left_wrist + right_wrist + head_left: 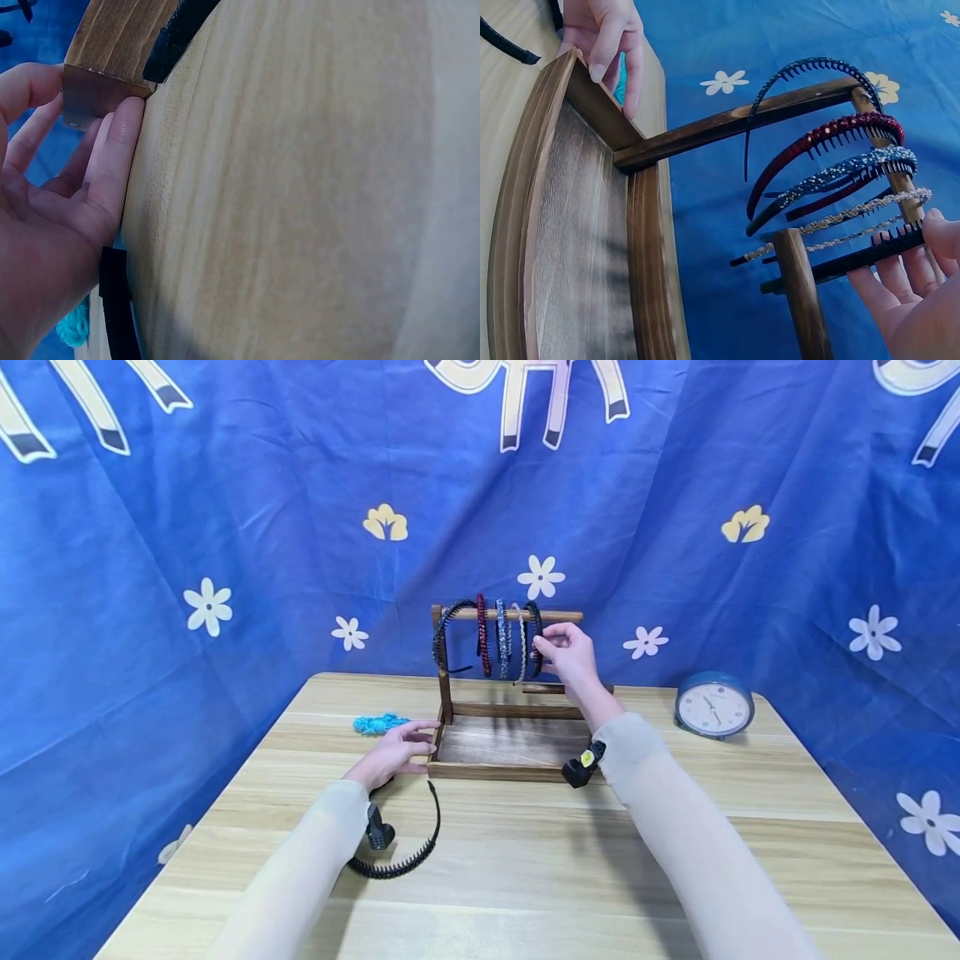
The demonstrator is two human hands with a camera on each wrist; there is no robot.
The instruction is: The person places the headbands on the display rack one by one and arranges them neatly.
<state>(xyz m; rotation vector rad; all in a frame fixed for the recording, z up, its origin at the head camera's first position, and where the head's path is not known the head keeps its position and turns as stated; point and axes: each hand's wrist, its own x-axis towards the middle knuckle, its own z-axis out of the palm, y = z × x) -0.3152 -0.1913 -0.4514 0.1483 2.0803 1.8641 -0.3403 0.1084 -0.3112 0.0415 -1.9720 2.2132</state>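
My right hand [568, 652] pinches a black toothed headband [870, 253] on the upper bar [561, 616] of a wooden stand, with thumb and fingers on its band. To its left hang a silver braided headband [862, 206], a blue glittery headband [847, 171], a red headband [817, 140] and a dark toothed headband [795, 69]. Over on the left, my left hand [393, 749] touches the side wall of the stand's wooden tray [502, 772] with straight fingers. In the left wrist view, those fingertips [127, 120] lie against the tray's corner.
A loose black toothed headband [393, 868] lies on the table [525, 877], partly behind my left wrist. Blue stringy material [378, 723] is beyond that hand. A round clock [714, 706] stands at the right back. A lower wooden bar [545, 688] sits beneath the hanging headbands.
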